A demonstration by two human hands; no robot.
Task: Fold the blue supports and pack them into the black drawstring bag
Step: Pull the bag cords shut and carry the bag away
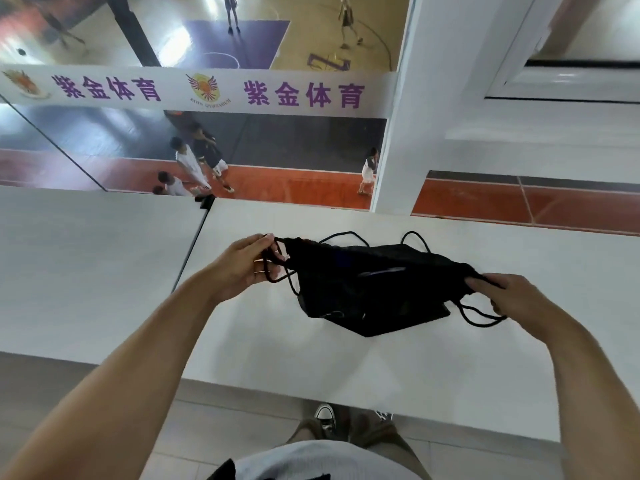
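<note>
Closest in, a grey shirt [322, 459] and a sneaker [325, 415] sit below a white counter [346, 362]. Over the counter, the left hand [247, 263] pinches the cords [292, 282] at one end of the black drawstring bag [374, 289]. The right hand [512, 299] grips the other end, and the bag sags between them.

One black bag [374, 289] is counted. Two grips are seen, the left grip [242, 265] and the right grip [512, 299]. Two white worktops [86, 271] are seen. Two shoes [325, 415] are seen.
</note>
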